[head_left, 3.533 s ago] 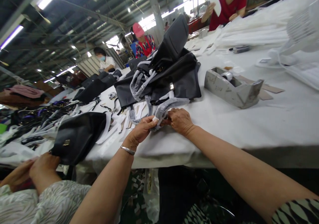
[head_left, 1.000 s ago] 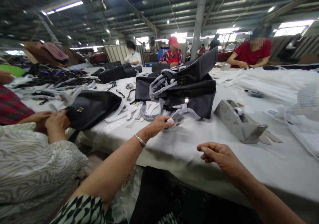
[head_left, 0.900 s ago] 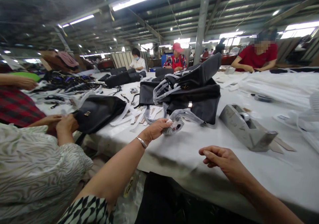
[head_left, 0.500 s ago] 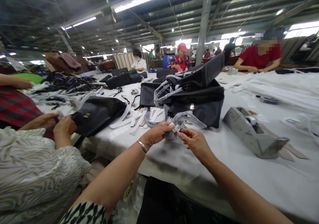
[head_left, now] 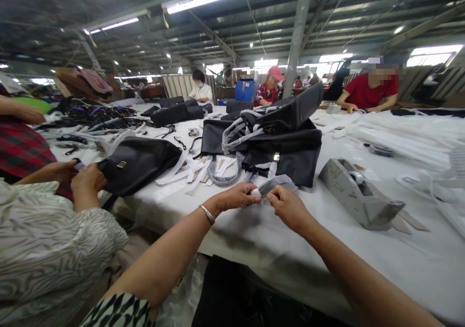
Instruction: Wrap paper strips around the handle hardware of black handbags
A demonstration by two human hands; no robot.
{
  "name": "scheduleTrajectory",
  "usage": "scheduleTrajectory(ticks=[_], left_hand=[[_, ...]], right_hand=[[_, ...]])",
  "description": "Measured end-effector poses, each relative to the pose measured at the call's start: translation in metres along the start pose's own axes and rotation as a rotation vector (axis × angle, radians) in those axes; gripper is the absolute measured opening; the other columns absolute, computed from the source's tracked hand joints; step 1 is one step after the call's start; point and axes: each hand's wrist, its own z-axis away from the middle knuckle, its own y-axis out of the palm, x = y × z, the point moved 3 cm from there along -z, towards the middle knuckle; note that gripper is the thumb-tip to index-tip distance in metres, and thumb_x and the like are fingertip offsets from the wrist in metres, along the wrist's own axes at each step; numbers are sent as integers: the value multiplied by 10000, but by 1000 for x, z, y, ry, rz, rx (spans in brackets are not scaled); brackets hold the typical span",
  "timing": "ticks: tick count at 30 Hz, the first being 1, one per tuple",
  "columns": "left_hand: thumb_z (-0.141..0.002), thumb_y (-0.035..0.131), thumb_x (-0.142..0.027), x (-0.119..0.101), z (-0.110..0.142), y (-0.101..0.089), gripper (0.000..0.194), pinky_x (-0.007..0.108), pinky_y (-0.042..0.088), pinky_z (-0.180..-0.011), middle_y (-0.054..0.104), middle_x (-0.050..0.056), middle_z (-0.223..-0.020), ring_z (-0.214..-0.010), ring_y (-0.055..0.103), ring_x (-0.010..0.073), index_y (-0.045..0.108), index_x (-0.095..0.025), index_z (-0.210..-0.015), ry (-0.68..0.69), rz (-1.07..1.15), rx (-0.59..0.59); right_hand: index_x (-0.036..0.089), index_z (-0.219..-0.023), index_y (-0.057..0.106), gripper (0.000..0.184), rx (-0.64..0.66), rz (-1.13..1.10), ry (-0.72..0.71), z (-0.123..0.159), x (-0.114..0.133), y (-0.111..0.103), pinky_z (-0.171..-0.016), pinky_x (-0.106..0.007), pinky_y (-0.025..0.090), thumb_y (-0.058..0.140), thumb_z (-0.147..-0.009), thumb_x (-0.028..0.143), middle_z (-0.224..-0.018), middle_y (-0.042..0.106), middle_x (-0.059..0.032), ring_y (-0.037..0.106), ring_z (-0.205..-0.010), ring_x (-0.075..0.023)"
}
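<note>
My left hand, with a silver bangle at the wrist, pinches a bag handle wrapped in clear plastic; a small white piece shows at its fingertips. Close on the right, my right hand has its thumb and forefinger closed on the same wrapped handle. Just behind lies a black handbag with a gold clasp, and more black bags are heaped on top of it. Another plastic-wrapped handle curves over the table to the left of it.
A grey tape dispenser stands to the right on the white-covered table. Paper strips lie scattered left of centre. At my left, a co-worker's hands hold another black bag. Several people work across the table.
My hands have shifted a little along the wrapped handle, and the right fingers are now more tightly curled. The handle looks more stretched out to the right. The view has turned slightly.
</note>
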Motion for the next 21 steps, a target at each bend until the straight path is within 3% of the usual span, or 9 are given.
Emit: scheduleTrajectory(ticks=[4,6,8,11,14,17,21], left_hand=[[-728,699,-530,-2,4,5,416,210,281,-536,455,-39,-652,-584,370,82,570,-138,-786,8,-105,6],[-743,679,-533,-4,7,6,412,212,278,-527,447,-43,-639,-568,360,78,561,-139,-773,23,-98,-19],[-758,663,-532,-6,8,6,407,215,275,-524,433,-47,-627,-557,350,76,546,-142,-755,35,-84,-47],[-776,641,-502,-5,7,10,374,221,292,-545,443,-42,-631,-574,364,86,542,-143,-744,55,-124,-36],[-809,595,-458,-3,5,15,320,231,334,-586,491,-21,-673,-621,413,110,555,-143,-772,70,-191,-5],[-850,539,-415,-2,5,17,271,248,371,-647,536,6,-744,-697,463,143,572,-147,-820,99,-371,-5],[-797,641,-362,-4,9,20,230,270,393,-753,587,25,-831,-841,508,197,606,-164,-909,128,-548,16]], right_hand=[[175,-856,599,188,0,51,35,6,18,-33,-607,-272,329,450,-920,269,-712,634,-35,566,-650,-164],[184,-877,612,220,-35,132,0,15,24,-40,-610,-282,316,443,-941,309,-766,659,-49,583,-694,-180],[195,-860,628,289,-1,215,-29,25,23,-31,-614,-295,306,426,-961,376,-835,682,-65,606,-762,-207],[187,-987,647,311,105,293,-25,38,11,1,-638,-304,326,486,-939,448,-983,692,-102,632,-882,-253],[167,-1080,622,320,87,303,21,41,1,29,-677,-303,357,473,-952,420,-1052,677,-125,639,-920,-254],[177,-958,632,280,24,208,58,39,-3,40,-700,-303,358,391,-978,316,-999,676,-118,631,-883,-230],[169,-731,573,216,36,-19,74,40,-6,38,-689,-289,356,457,-902,235,-839,639,-94,584,-809,-199]])
